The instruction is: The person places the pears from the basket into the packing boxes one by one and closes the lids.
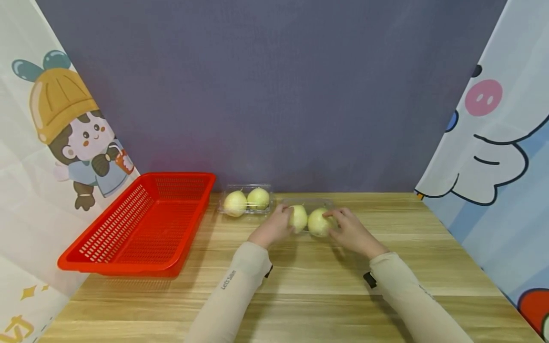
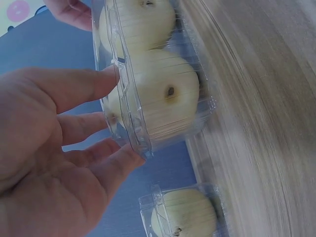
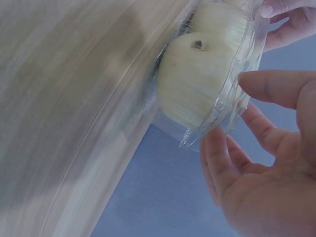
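Observation:
Two pale yellow pears (image 1: 319, 223) sit side by side inside a clear plastic clamshell box (image 2: 129, 94) on the table. My left hand (image 1: 274, 226) holds the box's left end, with thumb and fingers on its rim in the left wrist view. At the right end, my right hand (image 1: 352, 231) grips the same rim between thumb and fingers, as the right wrist view shows. The box's lid lies over the pears. Just left of it stands a second clear clamshell box (image 1: 253, 210), which also contains two pale yellow pears (image 1: 235, 203).
A red perforated plastic basket (image 1: 184, 238) stands at the left of the wooden table (image 1: 326, 305). Behind the boxes rises a dark grey-blue panel (image 1: 283, 95). Printed cartoon sheets hang along the left (image 1: 25, 166) and right sides.

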### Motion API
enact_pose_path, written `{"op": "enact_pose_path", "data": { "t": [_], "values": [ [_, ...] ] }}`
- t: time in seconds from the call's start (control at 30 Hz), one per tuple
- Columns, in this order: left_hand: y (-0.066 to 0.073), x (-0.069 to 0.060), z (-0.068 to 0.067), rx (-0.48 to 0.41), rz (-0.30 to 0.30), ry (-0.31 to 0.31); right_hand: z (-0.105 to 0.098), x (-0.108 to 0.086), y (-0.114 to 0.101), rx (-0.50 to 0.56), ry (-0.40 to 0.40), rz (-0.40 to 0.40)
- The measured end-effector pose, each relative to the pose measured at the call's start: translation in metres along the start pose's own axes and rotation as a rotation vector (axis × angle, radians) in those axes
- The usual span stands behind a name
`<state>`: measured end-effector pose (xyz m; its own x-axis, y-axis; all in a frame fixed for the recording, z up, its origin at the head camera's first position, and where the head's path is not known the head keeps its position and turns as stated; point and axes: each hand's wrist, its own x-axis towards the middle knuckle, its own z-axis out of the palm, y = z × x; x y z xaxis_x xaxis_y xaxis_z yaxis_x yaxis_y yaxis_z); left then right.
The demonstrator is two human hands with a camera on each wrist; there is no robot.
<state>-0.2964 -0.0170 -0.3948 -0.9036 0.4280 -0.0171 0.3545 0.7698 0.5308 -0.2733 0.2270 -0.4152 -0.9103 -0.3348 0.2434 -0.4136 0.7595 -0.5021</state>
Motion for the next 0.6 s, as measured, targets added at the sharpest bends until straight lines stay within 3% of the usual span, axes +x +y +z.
{"op": "enact_pose_path", "data": {
  "t": [0.6],
  "values": [
    [-0.009, 0.014, 0.004, -0.081, -0.008, 0.082, 0.003, 0.019, 0.005, -0.007, 0.018, -0.01]
  ]
}}
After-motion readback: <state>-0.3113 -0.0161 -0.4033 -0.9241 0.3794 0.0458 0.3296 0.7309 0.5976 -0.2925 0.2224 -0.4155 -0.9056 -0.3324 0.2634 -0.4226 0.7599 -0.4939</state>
